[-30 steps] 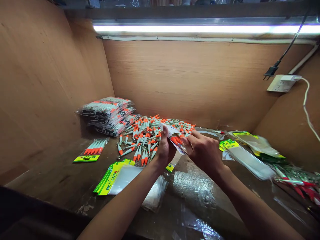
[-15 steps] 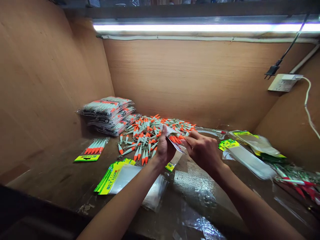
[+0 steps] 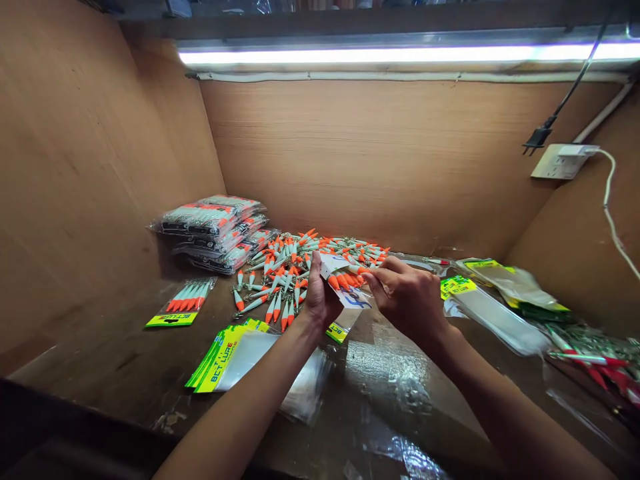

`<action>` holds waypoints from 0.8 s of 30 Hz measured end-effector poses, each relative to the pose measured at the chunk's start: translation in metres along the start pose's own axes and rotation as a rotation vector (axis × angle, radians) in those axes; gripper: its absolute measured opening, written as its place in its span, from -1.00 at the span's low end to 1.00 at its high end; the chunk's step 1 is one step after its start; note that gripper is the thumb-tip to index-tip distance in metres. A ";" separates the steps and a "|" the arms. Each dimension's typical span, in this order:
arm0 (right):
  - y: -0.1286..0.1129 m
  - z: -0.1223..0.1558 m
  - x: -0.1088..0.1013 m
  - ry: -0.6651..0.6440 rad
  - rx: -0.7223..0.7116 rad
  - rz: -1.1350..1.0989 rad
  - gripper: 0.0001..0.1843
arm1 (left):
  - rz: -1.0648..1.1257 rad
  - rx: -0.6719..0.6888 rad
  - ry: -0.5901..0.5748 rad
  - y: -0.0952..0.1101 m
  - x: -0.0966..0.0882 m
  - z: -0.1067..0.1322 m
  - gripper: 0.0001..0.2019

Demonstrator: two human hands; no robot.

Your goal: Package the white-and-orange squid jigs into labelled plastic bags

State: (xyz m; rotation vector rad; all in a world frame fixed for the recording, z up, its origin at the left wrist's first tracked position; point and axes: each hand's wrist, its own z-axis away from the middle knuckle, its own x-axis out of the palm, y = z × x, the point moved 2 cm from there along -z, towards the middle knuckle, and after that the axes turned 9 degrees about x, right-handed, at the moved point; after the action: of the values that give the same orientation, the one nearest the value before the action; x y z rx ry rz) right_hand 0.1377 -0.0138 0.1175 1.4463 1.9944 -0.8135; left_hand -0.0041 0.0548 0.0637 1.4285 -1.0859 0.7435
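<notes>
My left hand (image 3: 321, 299) is closed around an open packet (image 3: 332, 264) with white inner faces and blue marks on its lower flap. Several orange-tipped fishing lures (image 3: 345, 281) show side by side at its mouth. With thumb and fingers, my right hand (image 3: 413, 297) pinches the orange tip of one lure (image 3: 361, 271) at the packet's right side. Behind both hands lies a heap of loose lures (image 3: 287, 267), pale-bodied with orange tips. Below my left hand, another bag (image 3: 337, 332) with a yellow header lies on the table, partly hidden.
Filled plastic packs (image 3: 210, 223) are stacked at the left back, with one filled lure pack (image 3: 183, 300) in front. Flat header bags (image 3: 227, 357) lie near my left forearm. At right are more clear bags (image 3: 500, 320) and red lures (image 3: 607, 373). A plug (image 3: 537, 138) hangs above.
The packet has tilted so its white, blue-marked flap and the lures inside show more. My right hand stays pinched at its mouth. The whole view has shifted slightly.
</notes>
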 end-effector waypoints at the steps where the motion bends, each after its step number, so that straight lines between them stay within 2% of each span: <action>1: -0.001 0.001 -0.001 0.003 0.007 -0.003 -0.55 | -0.009 0.004 -0.007 0.001 -0.001 0.000 -0.43; 5: -0.002 0.002 -0.004 0.004 -0.022 0.024 -0.60 | -0.013 0.051 -0.035 0.003 0.002 0.000 -0.47; 8: -0.002 0.002 -0.004 0.008 -0.047 0.032 -0.62 | -0.012 0.085 -0.008 0.004 0.005 0.000 -0.49; 11: -0.002 0.002 -0.002 0.007 -0.065 0.027 -0.64 | -0.018 0.063 -0.004 0.004 0.005 0.000 -0.47; 18: 0.003 0.001 0.008 0.006 -0.102 -0.099 -0.66 | -0.019 0.008 -0.074 0.004 0.000 0.000 -0.39; 24: 0.013 -0.003 0.011 0.060 -0.069 -0.294 -0.71 | -0.020 0.068 0.023 0.011 -0.007 -0.011 -0.29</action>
State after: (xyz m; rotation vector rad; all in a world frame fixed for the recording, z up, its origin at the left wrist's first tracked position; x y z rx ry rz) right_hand 0.1472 -0.0012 0.1099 1.1677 2.2920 -0.8203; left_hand -0.0158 0.0674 0.0635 1.4824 -1.0357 0.7870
